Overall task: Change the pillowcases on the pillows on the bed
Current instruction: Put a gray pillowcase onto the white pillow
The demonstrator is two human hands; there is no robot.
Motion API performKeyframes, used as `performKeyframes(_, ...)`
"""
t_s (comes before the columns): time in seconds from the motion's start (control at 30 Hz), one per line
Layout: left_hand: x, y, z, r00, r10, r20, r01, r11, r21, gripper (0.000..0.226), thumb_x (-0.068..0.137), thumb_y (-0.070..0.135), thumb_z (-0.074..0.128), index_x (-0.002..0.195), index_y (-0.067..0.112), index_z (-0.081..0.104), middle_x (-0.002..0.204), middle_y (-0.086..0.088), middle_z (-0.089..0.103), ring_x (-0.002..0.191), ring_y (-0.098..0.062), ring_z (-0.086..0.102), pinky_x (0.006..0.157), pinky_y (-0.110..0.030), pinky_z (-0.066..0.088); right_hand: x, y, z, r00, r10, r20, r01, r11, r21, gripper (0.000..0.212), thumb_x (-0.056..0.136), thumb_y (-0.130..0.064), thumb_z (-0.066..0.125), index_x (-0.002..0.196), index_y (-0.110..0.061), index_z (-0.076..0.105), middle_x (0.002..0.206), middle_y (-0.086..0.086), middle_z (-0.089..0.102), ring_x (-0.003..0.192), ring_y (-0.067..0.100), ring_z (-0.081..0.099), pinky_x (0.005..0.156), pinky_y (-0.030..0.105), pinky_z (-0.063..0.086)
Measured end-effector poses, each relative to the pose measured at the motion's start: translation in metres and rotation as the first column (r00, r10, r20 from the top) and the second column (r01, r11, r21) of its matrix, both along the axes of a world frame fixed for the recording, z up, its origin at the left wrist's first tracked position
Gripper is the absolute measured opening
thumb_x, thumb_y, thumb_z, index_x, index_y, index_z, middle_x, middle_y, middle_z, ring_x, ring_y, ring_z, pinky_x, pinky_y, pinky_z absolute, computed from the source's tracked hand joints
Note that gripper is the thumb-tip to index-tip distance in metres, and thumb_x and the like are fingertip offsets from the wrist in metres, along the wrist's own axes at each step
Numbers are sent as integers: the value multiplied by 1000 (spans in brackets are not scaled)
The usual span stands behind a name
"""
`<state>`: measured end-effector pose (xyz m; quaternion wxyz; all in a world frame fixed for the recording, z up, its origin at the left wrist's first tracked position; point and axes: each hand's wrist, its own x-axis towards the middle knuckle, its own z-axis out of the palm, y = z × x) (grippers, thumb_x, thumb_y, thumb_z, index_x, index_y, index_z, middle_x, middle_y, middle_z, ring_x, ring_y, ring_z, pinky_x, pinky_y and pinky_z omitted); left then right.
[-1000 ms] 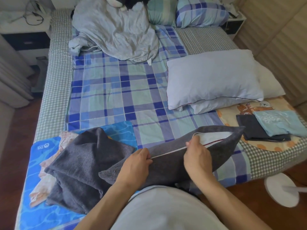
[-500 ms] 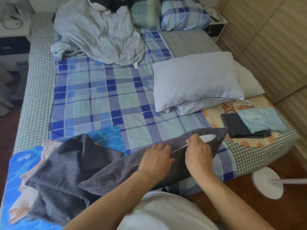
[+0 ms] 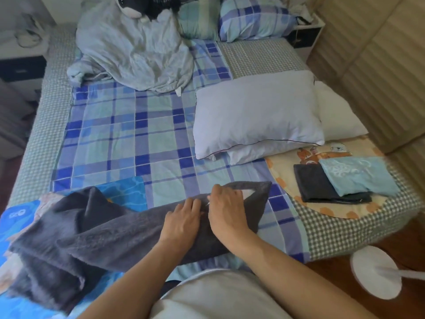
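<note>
The dark grey pillowcase (image 3: pixel 128 236) at the lower centre of the frame is a thick, fuzzy, matt cloth, much like the rumpled grey blanket (image 3: pixel 57 254) at lower left. The checked bedsheet (image 3: pixel 128 139) across the middle is smooth woven cloth, and the bare pillow (image 3: pixel 255 113) at centre right has a smooth, faintly sheeny cover. The floor (image 3: pixel 411 240) at lower right looks like polished reddish wood, and the round white base (image 3: pixel 374 272) on it like smooth plastic.
</note>
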<state>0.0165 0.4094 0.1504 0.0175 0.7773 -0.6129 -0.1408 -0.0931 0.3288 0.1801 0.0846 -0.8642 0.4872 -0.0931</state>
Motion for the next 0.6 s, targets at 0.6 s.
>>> performKeyframes(0.6, -6, -9, -2, 986, 112, 123, -104, 992, -73, 24, 98, 31, 53, 121, 28, 57, 117, 0, 59, 105, -26, 57, 97, -44, 47, -86, -124, -9, 999, -11, -52, 5, 993, -116, 21, 80, -7, 75, 98, -8, 65, 106, 11, 59, 103, 34, 49, 91, 47, 42)
